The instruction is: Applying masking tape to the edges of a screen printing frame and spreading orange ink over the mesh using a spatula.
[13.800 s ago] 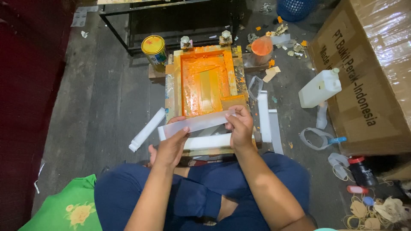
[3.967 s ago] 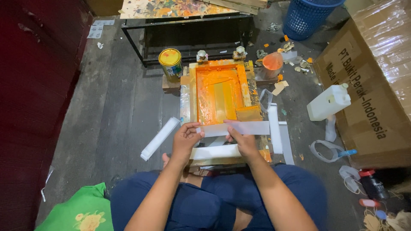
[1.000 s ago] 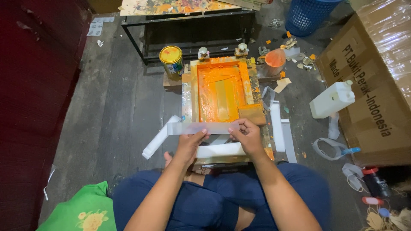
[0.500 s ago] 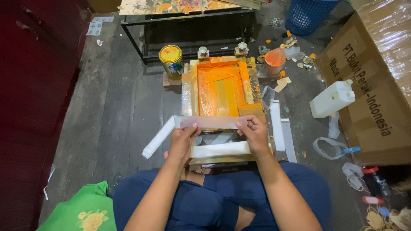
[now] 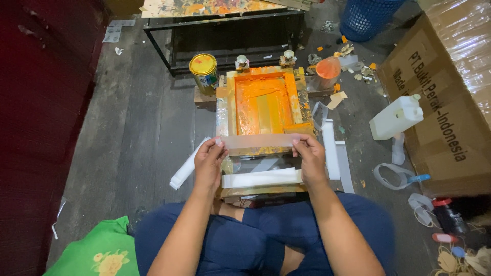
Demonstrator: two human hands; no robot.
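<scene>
A wooden printing screen frame [image 5: 221,110] smeared with orange ink lies on the floor in front of my crossed legs. My left hand [image 5: 209,161] and my right hand [image 5: 308,156] pinch the two ends of a pale translucent strip [image 5: 258,140], stretched flat across the frame's near edge. Below the strip rests a white stack of strips [image 5: 262,178] on a wooden board.
A yellow-lidded tin [image 5: 203,70] and an orange-stained cup [image 5: 326,72] flank the frame's far end. A white jug [image 5: 396,117] and a large cardboard box [image 5: 440,97] stand right. More white strips [image 5: 186,170] lie left; a blue basket [image 5: 368,18] and black metal rack [image 5: 225,36] behind.
The strip held between both hands has shifted slightly up toward the frame's near edge and is now stretched level across it. The orange ink in the screen looks spread out.
</scene>
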